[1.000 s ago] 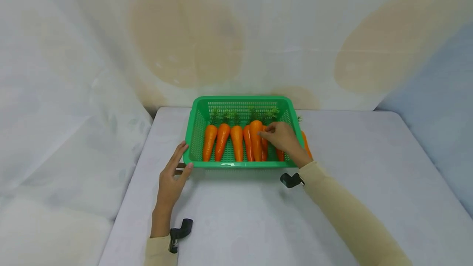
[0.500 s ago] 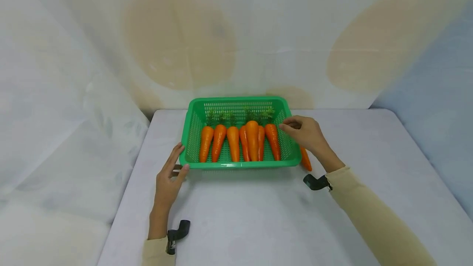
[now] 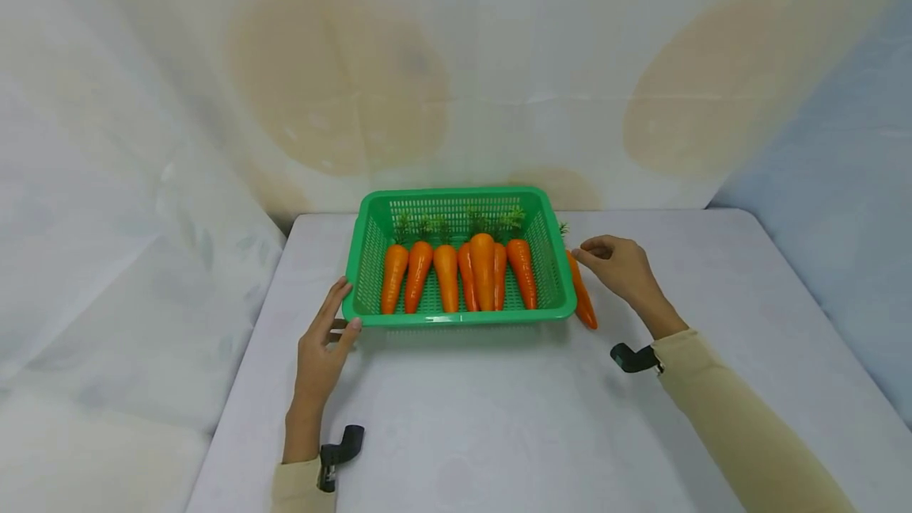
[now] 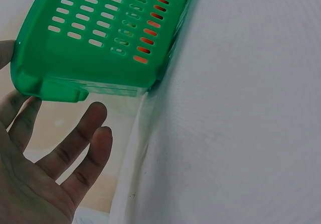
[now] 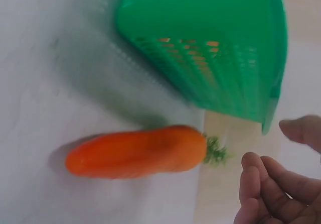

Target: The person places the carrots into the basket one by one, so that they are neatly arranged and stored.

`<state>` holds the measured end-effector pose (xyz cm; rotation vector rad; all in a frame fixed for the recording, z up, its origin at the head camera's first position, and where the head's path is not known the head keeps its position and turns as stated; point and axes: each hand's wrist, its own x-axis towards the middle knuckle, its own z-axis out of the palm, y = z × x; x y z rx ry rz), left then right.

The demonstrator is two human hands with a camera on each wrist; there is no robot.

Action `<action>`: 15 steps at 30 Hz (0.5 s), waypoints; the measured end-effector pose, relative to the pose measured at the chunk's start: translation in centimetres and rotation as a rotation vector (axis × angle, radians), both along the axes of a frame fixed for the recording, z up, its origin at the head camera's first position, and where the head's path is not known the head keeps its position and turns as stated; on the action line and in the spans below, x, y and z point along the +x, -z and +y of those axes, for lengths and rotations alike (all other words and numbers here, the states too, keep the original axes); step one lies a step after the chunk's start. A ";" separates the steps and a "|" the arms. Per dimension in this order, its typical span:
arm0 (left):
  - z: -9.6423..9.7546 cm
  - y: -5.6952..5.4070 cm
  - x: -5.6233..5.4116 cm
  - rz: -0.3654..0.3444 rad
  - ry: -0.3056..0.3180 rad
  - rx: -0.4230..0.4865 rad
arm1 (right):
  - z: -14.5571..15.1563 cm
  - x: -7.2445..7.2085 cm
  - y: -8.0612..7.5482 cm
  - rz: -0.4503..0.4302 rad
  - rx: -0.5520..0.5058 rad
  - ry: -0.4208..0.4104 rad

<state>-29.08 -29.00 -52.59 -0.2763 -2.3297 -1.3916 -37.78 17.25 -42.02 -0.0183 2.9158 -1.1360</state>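
A green plastic basket holds several orange carrots with leafy green tops, lying side by side with their tips to the front. At its front left corner rests my left hand, its fingers spread and fairly straight, thumb and forefinger at the rim; two other fingers stand free below it in the left wrist view. One more carrot lies on the table outside the basket's right side. My right hand hovers beside that carrot's leafy end, thumb and loosely bent fingers apart with nothing between them.
A white cloth covers the table. Behind it rises a pale backdrop with tan patches, close to the basket's back. More cloth hangs at the left and right sides.
My right hand has come out of the basket and moved right to the carrot outside, uncovering the rightmost carrot inside. My left hand stays at the corner; the view shifts slightly.
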 end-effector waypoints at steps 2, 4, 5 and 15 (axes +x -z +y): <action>-0.1 0.0 0.0 0.001 0.006 0.005 | 0.3 -0.1 0.5 -0.016 0.004 -0.003; -0.1 0.1 0.1 0.001 0.009 0.005 | 0.6 -0.3 1.1 -0.033 0.017 -0.002; -0.1 0.1 0.1 0.001 0.009 0.005 | 0.8 -0.4 1.5 -0.040 0.024 0.001; 0.1 -0.1 0.1 0.007 0.018 0.014 | 1.3 -0.9 4.4 -0.076 0.038 0.021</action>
